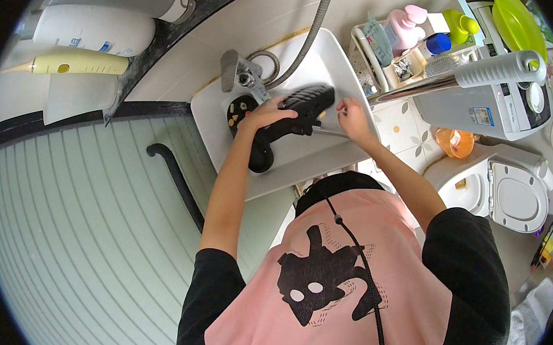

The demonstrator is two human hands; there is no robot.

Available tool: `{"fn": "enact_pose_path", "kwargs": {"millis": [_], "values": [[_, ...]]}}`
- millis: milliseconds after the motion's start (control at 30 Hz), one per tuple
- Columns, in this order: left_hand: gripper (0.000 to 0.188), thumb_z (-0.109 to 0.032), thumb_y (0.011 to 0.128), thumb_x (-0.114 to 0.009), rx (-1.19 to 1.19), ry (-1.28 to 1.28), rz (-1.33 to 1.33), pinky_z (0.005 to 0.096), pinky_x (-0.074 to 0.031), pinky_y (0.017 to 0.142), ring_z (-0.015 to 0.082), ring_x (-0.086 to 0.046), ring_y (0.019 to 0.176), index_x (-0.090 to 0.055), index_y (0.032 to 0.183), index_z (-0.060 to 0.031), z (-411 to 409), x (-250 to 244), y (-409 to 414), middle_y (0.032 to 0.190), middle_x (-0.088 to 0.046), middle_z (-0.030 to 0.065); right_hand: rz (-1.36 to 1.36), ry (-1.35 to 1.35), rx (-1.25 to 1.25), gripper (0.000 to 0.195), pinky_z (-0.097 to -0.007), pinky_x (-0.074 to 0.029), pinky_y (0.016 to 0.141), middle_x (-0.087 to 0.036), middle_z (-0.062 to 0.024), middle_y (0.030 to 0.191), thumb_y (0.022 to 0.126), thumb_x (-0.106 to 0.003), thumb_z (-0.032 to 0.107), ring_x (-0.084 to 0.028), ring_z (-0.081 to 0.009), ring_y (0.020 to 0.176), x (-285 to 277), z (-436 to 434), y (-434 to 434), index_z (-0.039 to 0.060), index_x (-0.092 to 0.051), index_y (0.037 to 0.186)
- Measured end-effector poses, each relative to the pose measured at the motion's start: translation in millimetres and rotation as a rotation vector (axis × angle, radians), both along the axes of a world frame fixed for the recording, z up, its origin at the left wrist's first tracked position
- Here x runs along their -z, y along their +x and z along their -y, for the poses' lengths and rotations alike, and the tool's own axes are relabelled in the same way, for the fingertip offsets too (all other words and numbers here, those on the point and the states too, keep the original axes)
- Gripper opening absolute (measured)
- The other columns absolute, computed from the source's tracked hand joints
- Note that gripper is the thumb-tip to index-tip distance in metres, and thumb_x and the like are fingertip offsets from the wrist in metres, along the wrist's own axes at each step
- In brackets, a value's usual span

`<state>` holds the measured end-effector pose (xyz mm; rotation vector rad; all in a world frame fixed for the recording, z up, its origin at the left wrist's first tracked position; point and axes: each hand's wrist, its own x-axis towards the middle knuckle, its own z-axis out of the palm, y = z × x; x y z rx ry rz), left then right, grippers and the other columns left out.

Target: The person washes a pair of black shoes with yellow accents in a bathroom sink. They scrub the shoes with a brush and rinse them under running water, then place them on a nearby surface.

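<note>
A black rubber clog, its ridged sole turned up, is tilted over a white sink. My left hand grips it, thumb across its side. Beneath my left wrist, a second black clog lies in the basin, with pale charms on its upper part. My right hand hangs over the basin's right side, just apart from the held clog. Its fingers are curled, and whether something small sits between them is hidden. The metal faucet with a clear spout extension stands at the back left, close to my left hand.
A grey flexible hose hangs into the basin. Bottles and a yellow electric toothbrush occupy the left shelf. A metal pole with a white grip slants past a bottle rack. The toilet and washing machine are at right.
</note>
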<state>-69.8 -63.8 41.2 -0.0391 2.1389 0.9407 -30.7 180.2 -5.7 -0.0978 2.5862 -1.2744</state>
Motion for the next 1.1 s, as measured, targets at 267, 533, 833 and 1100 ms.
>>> {"fn": "enact_pose_path", "kwargs": {"millis": [267,533,833,1100], "values": [[0.064,-0.046,0.068,-0.059,-0.728,0.286,0.388,0.0274,-0.035,0.086,0.0191,-0.048,0.097,-0.049,0.113,-0.0002,12.6,-9.2,27.8,0.108,-0.052,0.0093,-0.003,0.256,-0.328,0.017,-0.0414,-0.044,0.071,-0.056,-0.0165,0.084,0.07,-0.055,0.011,-0.055,-0.0348,0.079,63.4,34.6,24.5,0.0,-0.055,0.083],[0.042,-0.019,0.081,-0.048,-0.209,-0.269,-0.472,0.0409,-0.035,0.087,0.0373,-0.045,0.099,-0.038,0.117,0.0018,5.6,43.8,41.5,0.111,-0.046,0.0223,0.304,0.131,-0.089,0.022,-0.0438,-0.042,0.072,-0.055,-0.0241,0.084,0.072,-0.053,0.01,-0.053,-0.0401,0.079,61.9,18.2,22.2,-0.0036,-0.05,0.09],[0.094,-0.031,0.061,-0.07,-0.184,-0.232,-0.521,0.043,-0.036,0.088,0.0409,-0.042,0.103,-0.014,0.131,-0.0031,-54.1,24.0,36.8,0.129,-0.025,0.0194,-0.025,0.214,0.057,0.054,-0.0433,-0.038,0.082,-0.039,-0.0251,0.104,0.064,-0.054,-0.003,-0.043,-0.041,0.094,38.9,9.1,34.7,-0.005,-0.034,0.115],[0.059,-0.008,0.079,-0.057,-0.527,0.461,-0.425,0.0295,-0.034,0.09,0.0213,-0.043,0.109,-0.026,0.128,-0.0002,-6.3,62.9,42.4,0.123,-0.041,0.014,-0.018,-0.1,-0.073,0.055,-0.0399,-0.035,0.087,-0.042,-0.0242,0.108,0.063,-0.056,0.004,-0.04,-0.0386,0.101,23.9,43.9,25.6,-0.0041,-0.038,0.114]]}}
